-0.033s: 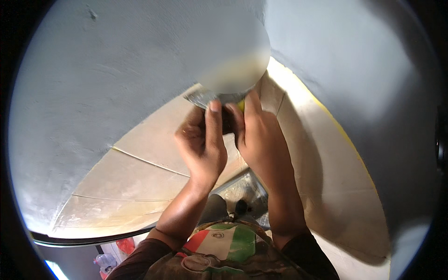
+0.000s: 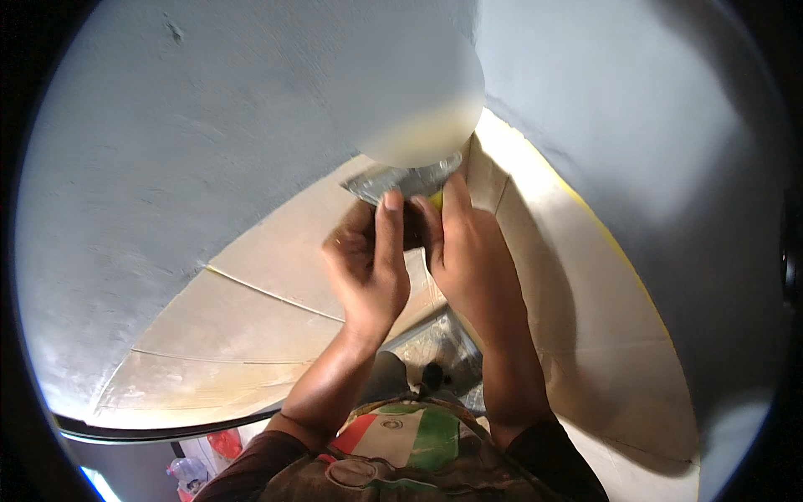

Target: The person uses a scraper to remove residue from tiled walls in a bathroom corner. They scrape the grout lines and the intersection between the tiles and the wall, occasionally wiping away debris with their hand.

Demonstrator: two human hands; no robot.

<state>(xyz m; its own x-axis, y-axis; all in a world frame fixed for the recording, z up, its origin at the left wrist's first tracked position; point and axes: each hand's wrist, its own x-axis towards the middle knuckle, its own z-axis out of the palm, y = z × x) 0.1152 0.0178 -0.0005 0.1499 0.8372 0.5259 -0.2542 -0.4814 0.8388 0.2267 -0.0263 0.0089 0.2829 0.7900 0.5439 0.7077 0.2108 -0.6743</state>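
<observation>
Both of my hands are raised in front of me, holding a putty knife with a wide grey metal blade (image 2: 401, 180) smeared with wet-looking paste. My left hand (image 2: 368, 259) grips it from the left, its thumb upright against the blade's near edge. On the other side, my right hand (image 2: 468, 243) has its fingers curled around the tool, beside a small yellow part (image 2: 436, 200). A blurred round patch covers the area just beyond the blade. The handle is mostly hidden by my fingers.
Grey, trowel-marked walls rise at left (image 2: 184, 151) and right (image 2: 636, 109), meeting in a corner ahead. Beige sheeting (image 2: 276, 251) with seams covers the floor. A grey tray (image 2: 443, 343) with pale residue lies by my feet. A clear plastic bottle (image 2: 189, 473) and a red item (image 2: 224, 443) are lower left.
My hands and the putty knife have come slightly lower in the picture, and more of the blade shows. The grip looks the same.
</observation>
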